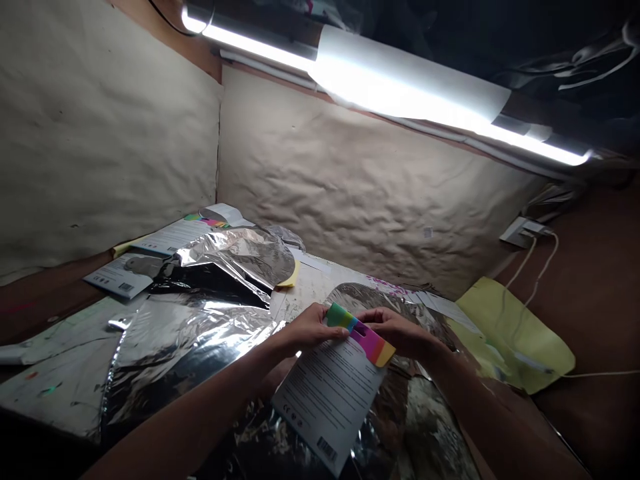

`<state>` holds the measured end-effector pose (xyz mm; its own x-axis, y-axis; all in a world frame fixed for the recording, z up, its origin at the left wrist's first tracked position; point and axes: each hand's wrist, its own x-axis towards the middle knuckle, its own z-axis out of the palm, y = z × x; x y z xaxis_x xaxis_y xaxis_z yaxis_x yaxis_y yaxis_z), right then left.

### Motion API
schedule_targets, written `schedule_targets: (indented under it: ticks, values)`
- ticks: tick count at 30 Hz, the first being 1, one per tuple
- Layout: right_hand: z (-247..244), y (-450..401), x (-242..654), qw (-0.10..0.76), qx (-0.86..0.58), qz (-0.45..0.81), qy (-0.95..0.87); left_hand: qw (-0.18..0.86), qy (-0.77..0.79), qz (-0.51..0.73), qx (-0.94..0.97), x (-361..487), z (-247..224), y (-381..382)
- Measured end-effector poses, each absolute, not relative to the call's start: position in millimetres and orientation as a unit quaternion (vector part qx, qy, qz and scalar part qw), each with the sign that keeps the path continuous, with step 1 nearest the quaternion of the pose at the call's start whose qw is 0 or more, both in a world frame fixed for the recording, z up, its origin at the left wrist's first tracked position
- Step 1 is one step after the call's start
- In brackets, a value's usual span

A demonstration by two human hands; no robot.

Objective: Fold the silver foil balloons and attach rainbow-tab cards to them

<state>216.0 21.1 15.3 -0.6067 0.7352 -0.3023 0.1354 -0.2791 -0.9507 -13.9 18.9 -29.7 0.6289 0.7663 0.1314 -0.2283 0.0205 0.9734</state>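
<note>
- Head view: the left grip (311,327) and the right grip (395,331) both close on the rainbow-striped top of a printed card (327,407), one on each side of a dark slot, a hold that seems to keep the card steady.
- The card slants below both grips, its barcode end over crumpled silver foil (195,333), which looks laid out to throw back light from the overhead tube lamp (400,87).
- Beyond the left grip, similar cards (123,275) lie at the foil's far edge, apparently set aside.
- Ahead of the grips is a patch of the table (310,283); farther right lies a pale green sheet (510,333).
</note>
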Motion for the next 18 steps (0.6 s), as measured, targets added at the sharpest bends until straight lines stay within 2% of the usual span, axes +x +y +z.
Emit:
schedule_targets:
  ticks: [5, 7, 10, 11, 13, 15, 18]
  values:
    - [13.3, 25.6, 214.8, 0.220, -0.412, 0.672, -0.575, 0.688, 0.210, 0.369, 0.589, -12.1, -29.2, 17.9]
    - [17.3, 32.3, 217.1, 0.253, -0.462, 0.584, -0.618, 0.700, 0.206, 0.358, 0.583, -13.2, -30.1, 17.5]
    - [26.0, 41.1, 223.6, 0.332, -0.525, 0.374, -0.689, 0.702, 0.218, 0.370, 0.568, -14.8, -31.4, 19.7]
    - [27.8, 41.1, 224.9, 0.350, -0.525, 0.355, -0.690, 0.699, 0.229, 0.386, 0.556, -14.4, -31.7, 21.3]
    - [26.8, 33.9, 223.4, 0.347, -0.501, 0.444, -0.656, 0.708, 0.260, 0.433, 0.494, -11.5, -32.5, 25.4]
    - [18.7, 19.4, 217.6, 0.297, -0.468, 0.579, -0.598, 0.723, 0.290, 0.480, 0.402, -6.7, -34.3, 31.0]
    - [1.4, 2.6, 210.6, 0.259, -0.475, 0.630, -0.557, 0.728, 0.322, 0.519, 0.312, -2.1, -41.5, 44.8]
